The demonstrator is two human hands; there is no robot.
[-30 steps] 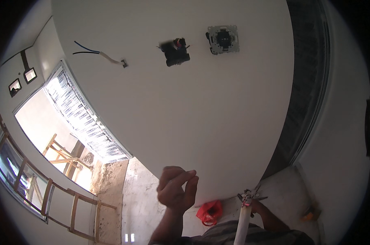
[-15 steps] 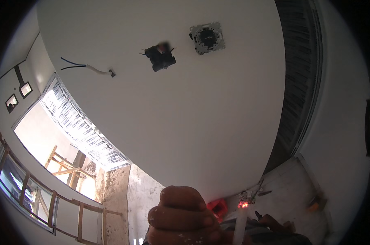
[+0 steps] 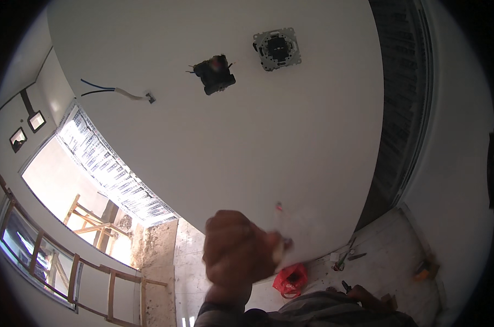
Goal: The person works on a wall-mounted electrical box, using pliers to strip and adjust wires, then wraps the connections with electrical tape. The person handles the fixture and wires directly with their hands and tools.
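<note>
Head view: left hand [image 3: 237,252] raised near the lower middle, fingers curled shut around a blurred whitish thing [image 3: 282,231] with a red tip, held against the white wall [image 3: 290,141]. Right hand not in view. Far up the wall: open dark wall box [image 3: 215,74], switch insert [image 3: 277,48] right of it, loose cable [image 3: 116,91] to the left. Red bag [image 3: 290,279] on the floor just right of the hand.

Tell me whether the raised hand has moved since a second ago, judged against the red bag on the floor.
Yes. The left hand, now a closed fist gripping something blurred and white, has risen and stands higher above the red bag than before.
</note>
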